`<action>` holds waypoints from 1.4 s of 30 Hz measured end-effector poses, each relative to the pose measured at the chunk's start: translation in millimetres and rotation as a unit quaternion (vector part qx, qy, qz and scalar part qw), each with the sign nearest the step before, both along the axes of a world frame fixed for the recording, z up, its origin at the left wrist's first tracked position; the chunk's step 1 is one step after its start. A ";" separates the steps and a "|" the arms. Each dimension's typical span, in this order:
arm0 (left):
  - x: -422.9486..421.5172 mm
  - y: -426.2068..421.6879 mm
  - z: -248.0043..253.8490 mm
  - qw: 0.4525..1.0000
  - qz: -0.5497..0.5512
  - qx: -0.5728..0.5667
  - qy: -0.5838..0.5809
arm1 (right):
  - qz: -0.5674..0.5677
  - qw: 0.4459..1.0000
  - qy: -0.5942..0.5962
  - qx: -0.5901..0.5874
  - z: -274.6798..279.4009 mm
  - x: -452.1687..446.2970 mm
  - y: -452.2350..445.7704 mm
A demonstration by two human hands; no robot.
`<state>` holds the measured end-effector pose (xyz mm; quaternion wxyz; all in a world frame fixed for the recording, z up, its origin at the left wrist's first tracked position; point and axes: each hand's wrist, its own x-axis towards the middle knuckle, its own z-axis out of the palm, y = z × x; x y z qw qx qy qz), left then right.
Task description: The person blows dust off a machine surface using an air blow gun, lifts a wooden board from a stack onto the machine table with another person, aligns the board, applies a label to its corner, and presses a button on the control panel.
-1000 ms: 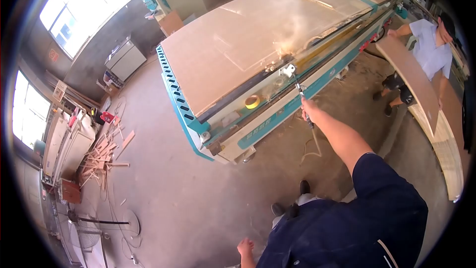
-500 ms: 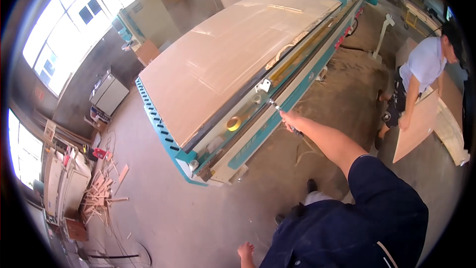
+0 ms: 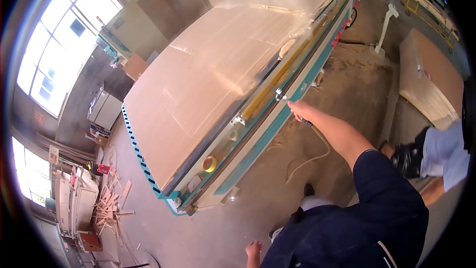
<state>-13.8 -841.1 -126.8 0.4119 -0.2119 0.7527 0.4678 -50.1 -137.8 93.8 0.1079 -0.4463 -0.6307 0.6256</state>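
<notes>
Brightly lit from the left by windows (image 3: 64, 34), blown out to white. Dimmer on the wall (image 3: 78, 101) beneath. Veiled by haze (image 3: 226, 82) over the board (image 3: 198, 67). Bowed by wide-angle distortion, blackened in the corners, soft in detail.

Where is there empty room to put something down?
Bare floor lies between the wood scraps and the long machine. The board looks free too beside the slotted teal edge, though dusty. The machine's front is crowded: tape roll, metal bracket, and the right hand close by.
</notes>
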 end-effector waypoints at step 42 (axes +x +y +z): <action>-566.6 370.3 189.5 0.750 -0.295 -0.236 0.543 | -0.030 0.990 -0.109 0.079 16.1 -297.4 94.5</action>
